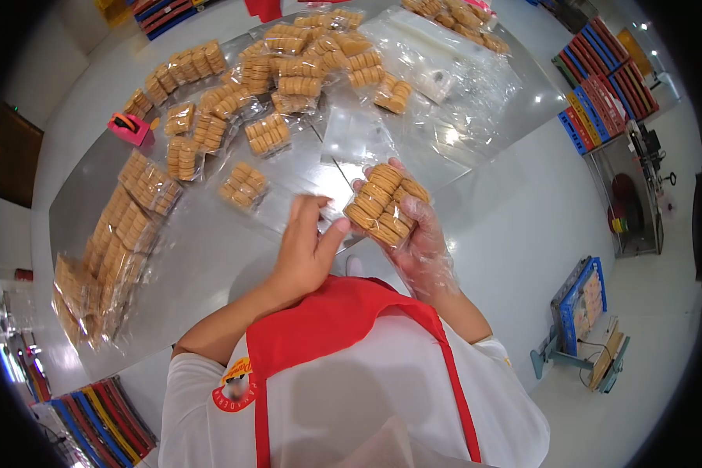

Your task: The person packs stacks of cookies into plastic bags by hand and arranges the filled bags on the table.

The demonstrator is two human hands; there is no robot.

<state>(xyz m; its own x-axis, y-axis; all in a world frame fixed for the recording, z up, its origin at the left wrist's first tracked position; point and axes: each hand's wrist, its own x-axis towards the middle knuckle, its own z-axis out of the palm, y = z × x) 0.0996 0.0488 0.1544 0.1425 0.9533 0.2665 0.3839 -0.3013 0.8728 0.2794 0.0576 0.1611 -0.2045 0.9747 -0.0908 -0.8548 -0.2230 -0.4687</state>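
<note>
My gloved right hand (423,243) is wrapped round a clear bag of round cookies (384,201), stacked in rows, above the front edge of the metal table (210,288). The clear plastic glove hangs loose at the wrist. Just left of the bag is my bare left hand (300,246), its fingers curled but apart from the thumb. The left thumb tip is close to the bag's edge; whether it touches the plastic I cannot tell. A single bag of cookies (243,186) lies on the table beyond my left hand.
Several bagged cookies (296,66) are heaped at the back. Packed bags (117,242) line the left side. Flat clear bags (421,58) lie at the back right, near a pink tape dispenser (136,134) on the far left. Coloured trays (600,86) stand stacked beyond the table.
</note>
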